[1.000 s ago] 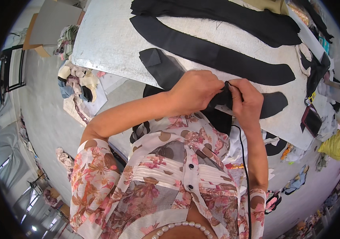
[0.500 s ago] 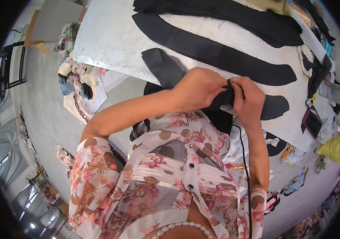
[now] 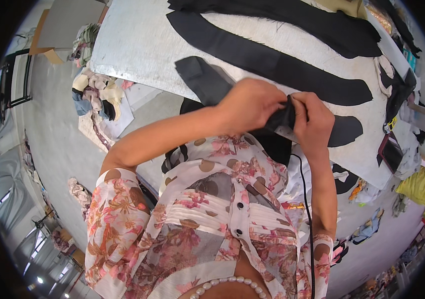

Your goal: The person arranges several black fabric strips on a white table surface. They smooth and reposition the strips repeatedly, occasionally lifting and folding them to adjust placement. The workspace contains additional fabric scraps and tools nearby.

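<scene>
In front of my chest, at the near edge of the white table, my left hand (image 3: 252, 107) and my right hand (image 3: 313, 121) meet over a curved strip of black fabric (image 3: 205, 82). Thumb and fingers of the right hand pinch a fold of it that stands up. Slightly blurred, my left hand has its fingers closed at the same fold. One end of the strip lies flat on the table left of my hands, and the other end shows to the right. What the left fingertips grip is partly hidden.
Beyond my hands, a long black strip (image 3: 272, 62) and a stack of black pieces (image 3: 292, 22) lie on the white table (image 3: 133, 45). A dark phone (image 3: 390, 152) is at the right edge. Fabric scraps (image 3: 98, 94) pile up at left. A black cord (image 3: 308, 209) hangs down my front.
My left hand has shifted slightly up and left, its fingers a little looser at the fold. My right hand has moved slightly right, still pinching the black fabric.
</scene>
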Motion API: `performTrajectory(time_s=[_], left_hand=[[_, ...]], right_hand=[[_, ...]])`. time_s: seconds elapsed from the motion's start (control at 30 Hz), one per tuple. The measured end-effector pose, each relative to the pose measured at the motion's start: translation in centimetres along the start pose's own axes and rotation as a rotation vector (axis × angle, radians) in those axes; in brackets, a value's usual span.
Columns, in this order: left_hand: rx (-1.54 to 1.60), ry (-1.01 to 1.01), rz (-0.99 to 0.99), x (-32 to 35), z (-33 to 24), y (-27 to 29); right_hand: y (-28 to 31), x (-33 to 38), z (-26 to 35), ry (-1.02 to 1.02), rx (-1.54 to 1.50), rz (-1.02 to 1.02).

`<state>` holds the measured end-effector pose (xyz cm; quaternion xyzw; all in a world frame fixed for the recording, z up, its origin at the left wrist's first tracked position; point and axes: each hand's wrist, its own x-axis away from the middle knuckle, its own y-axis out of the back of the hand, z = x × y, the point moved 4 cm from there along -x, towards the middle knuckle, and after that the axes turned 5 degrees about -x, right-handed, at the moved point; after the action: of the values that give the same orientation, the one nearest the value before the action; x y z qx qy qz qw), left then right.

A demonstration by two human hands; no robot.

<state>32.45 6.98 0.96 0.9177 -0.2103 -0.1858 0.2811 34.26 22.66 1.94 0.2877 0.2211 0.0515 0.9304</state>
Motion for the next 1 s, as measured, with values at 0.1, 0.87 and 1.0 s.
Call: performTrajectory(time_s=[0.1,0.87,1.0], left_hand=[[-0.015,0.015,0.038,-0.2,0.1,0.3],[0.347,0.429,0.424,-0.7,2.2,1.8],[0.374,0.420,0.374,-0.2,2.7,1.2]], right_hand=[[0.0,0.3,0.0,-0.008,-0.001,0.000],[2.1,-1.2,0.1,0.089,-0.005,0.015],[1.7,-0.8,-0.1,0.098,0.034,0.076]])
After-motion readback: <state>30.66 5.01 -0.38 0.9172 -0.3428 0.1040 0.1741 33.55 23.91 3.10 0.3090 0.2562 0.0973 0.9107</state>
